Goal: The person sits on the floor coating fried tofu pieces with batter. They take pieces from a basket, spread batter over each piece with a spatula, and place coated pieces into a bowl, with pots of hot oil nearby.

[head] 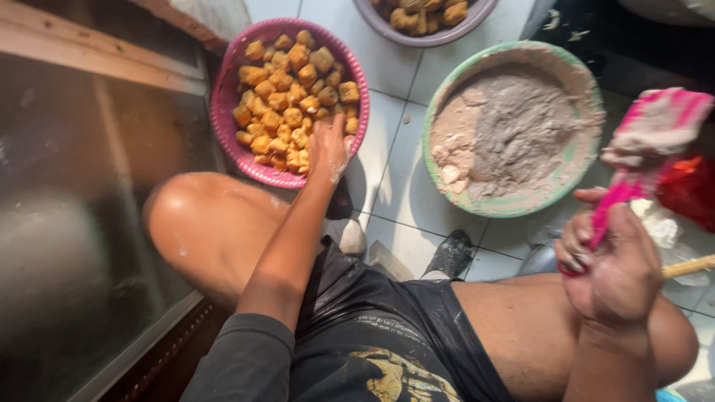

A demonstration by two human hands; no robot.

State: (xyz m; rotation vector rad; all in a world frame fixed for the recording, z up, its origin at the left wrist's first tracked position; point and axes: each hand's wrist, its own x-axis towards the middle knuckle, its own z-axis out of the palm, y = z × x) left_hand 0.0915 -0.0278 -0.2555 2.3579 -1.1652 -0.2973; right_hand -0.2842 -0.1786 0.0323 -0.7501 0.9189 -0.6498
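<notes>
**A seated person reaches into a basket of fried tofu puffs while holding a paste-coated spatula**

Seen from above, a person sits low over a white tiled floor [387, 141], bare knees spread wide. The left hand [328, 149] stretches forward and rests on the near edge of a heap of golden fried tofu puffs [287, 97] in a round pink basket [223, 104]. Its fingers curl down among the pieces; whether they have closed on one cannot be told, as the back of the hand hides them.

The right hand [614, 272] is raised at the right of the view, fist wrapped firmly around the handle of a pink spatula [648, 141]. The spatula's long axis slants up and to the right from the fist, and its broad blade is thickly smeared with pale grey paste.

Between the two hands, further forward, stands a green bowl [581, 160] filled with the same grey paste [514, 126], its surface rough and scooped. The bowl lies forward and to the left of the spatula hand and is much nearer to it than to the other; the basket of puffs lies well to the bowl's left, directly under the left hand.

A second, purple basket [462, 26] of puffs shows at the top edge. A dark glass panel [82, 223] in a wooden frame fills the left side.
</notes>
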